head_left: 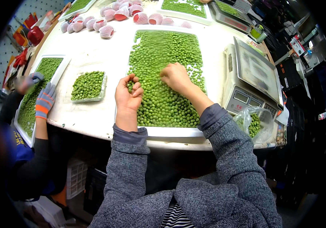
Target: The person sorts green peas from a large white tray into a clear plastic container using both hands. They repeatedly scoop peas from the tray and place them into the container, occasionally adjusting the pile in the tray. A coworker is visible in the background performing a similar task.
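A shallow white foam tray [174, 132] before me holds a layer of shelled green peas [165, 114]. My left hand [128, 95] is at the tray's left side, palm turned up, its curled fingers cupping a few peas. Over the middle of the layer, my right hand [177, 78] points down with its fingers bent together at the peas. Its fingertips are partly hidden, so whether a pea is between them is unclear. White tray bottom shows through gaps right of that hand.
Left stands a clear plastic box of peas [87, 87]; right, a digital scale [251, 77] and a plastic bag with peas [255, 125]. Net-wrapped fruit [121, 14] lies at the back. A co-worker's gloved hand [45, 101] rests by another pea tray [58, 72].
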